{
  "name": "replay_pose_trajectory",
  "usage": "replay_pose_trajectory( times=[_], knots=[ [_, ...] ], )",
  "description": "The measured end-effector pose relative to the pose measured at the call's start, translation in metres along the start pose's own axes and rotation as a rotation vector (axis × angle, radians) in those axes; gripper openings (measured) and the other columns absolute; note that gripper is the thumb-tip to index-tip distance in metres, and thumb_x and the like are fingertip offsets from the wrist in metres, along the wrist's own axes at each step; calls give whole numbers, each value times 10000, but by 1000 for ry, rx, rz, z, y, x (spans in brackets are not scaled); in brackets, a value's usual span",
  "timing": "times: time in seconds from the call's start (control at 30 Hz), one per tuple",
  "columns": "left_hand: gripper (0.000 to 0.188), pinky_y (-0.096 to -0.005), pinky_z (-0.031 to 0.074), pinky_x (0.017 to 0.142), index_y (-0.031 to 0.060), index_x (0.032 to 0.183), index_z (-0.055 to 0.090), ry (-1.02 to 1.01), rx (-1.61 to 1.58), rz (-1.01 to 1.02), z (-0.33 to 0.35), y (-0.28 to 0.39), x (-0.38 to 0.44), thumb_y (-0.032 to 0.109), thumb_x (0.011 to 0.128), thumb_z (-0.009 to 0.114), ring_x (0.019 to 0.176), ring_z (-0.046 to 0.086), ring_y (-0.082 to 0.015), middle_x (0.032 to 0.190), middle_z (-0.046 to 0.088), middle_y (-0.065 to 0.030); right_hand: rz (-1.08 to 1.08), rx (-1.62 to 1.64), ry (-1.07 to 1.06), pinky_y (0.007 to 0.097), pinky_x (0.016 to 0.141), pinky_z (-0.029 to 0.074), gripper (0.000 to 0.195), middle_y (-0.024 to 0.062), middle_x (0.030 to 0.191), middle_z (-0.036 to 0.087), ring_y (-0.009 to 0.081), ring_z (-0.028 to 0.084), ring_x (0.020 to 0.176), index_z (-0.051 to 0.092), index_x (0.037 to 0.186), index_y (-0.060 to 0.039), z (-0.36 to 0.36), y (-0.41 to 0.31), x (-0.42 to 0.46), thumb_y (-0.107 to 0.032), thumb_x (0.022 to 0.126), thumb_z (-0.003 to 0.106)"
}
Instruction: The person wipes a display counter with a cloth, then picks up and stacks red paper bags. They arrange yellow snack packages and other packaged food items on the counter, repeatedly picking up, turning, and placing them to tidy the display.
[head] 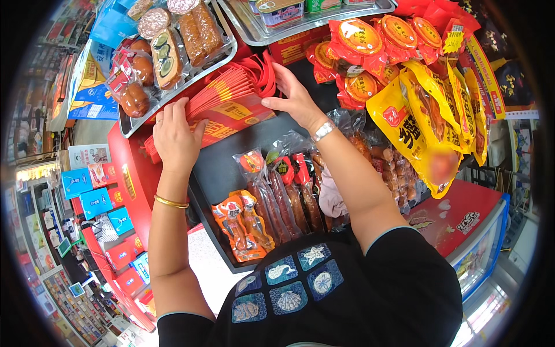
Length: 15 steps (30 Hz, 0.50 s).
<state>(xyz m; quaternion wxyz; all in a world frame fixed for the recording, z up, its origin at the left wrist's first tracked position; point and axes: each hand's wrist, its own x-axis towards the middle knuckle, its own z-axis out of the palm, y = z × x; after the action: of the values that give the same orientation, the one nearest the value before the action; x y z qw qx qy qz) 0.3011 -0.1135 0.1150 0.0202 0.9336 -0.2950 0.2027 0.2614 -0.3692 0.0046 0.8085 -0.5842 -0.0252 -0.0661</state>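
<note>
A fanned stack of red paper gift bags with yellow print and red ribbon handles lies at the upper middle, behind a black display tray. At the stack's left end rests my left hand, its fingers on the edges and its thumb by the front bag. My right hand is at the right end, fingers near the handles and thumb at the top bag's corner. Whether either hand grips a bag cannot be told. Vacuum-packed sausages and orange snack packs lie nearer my body, and a pinkish cloth-like item shows beside my right forearm.
A steel tray of packed meats stands upper left, another steel tray with cans at the top. Red round packages and yellow meat bags are at the right, beside a red-topped freezer. Boxes line the left.
</note>
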Motion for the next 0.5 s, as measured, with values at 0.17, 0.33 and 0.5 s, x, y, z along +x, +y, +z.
replay_pose_trajectory(
  times=[0.17, 0.33, 0.5],
  knots=[
    [687, -435, 430, 991, 100, 1305, 559, 11, -94, 87, 1, -13, 8, 186, 689, 853, 1199, 548, -318, 1324, 567, -121, 32, -203, 141, 406, 1117, 383, 812, 183, 1404, 526, 264, 509, 1322, 348, 1473, 26, -9, 20, -22, -105, 800, 783],
    [712, -517, 309, 1123, 198, 1376, 561, -12, 17, 217, -4, -5, 7, 146, 714, 818, 1380, 419, -316, 1475, 474, -114, -100, -387, 319, 369, 943, 513, 614, 147, 1222, 616, 248, 637, 1096, 504, 1286, 13, 1, 20, -36, -126, 764, 795],
    [539, -512, 324, 1117, 199, 1283, 632, 155, 10, 301, 5, -7, -6, 83, 773, 758, 1339, 456, -318, 1429, 514, -92, -145, -443, 288, 361, 942, 513, 611, 135, 1252, 604, 227, 622, 1111, 488, 1306, 1, 12, 11, -44, -67, 780, 791]
  ],
)
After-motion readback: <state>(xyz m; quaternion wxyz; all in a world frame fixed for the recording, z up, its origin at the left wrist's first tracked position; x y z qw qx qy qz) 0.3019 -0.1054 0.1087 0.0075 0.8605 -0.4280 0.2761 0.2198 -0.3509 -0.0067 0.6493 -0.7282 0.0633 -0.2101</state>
